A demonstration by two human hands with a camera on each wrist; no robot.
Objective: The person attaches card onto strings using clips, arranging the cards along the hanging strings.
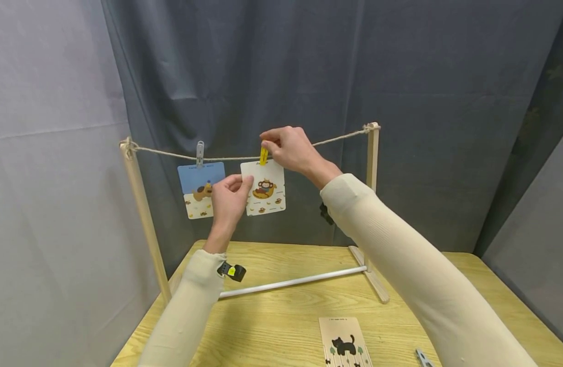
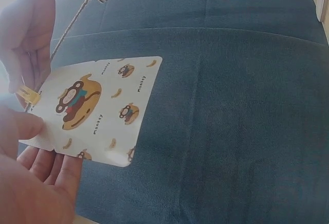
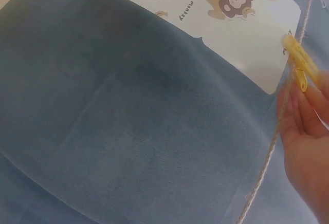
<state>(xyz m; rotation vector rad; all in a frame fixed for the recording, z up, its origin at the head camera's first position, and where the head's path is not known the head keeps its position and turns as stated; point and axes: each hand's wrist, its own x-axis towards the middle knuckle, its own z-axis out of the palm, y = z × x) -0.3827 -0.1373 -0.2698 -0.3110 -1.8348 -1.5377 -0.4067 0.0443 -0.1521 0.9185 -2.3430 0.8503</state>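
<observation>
My left hand (image 1: 231,199) pinches the left edge of a white monkey card (image 1: 274,201), thumb in front and fingers behind. With thumb and fingers my right hand (image 1: 292,150) grips a yellow clothespin (image 1: 264,155) at the card's top edge. In the right wrist view the yellow clothespin (image 3: 300,59) sits across the rope (image 3: 272,147) and overlaps the card's top. Left of it, a blue-and-white dog card (image 1: 191,178) hangs from the rope by a clear grey clothespin (image 1: 200,153), partly covered by my left hand.
Wooden posts (image 1: 145,219) (image 1: 373,158) hold the rope at both ends, joined low down by a white bar (image 1: 295,282). On the yellow table (image 1: 263,331) lie a black cat card (image 1: 343,336) and a grey clothespin (image 1: 423,358) near the front. A dark curtain (image 1: 446,153) hangs behind.
</observation>
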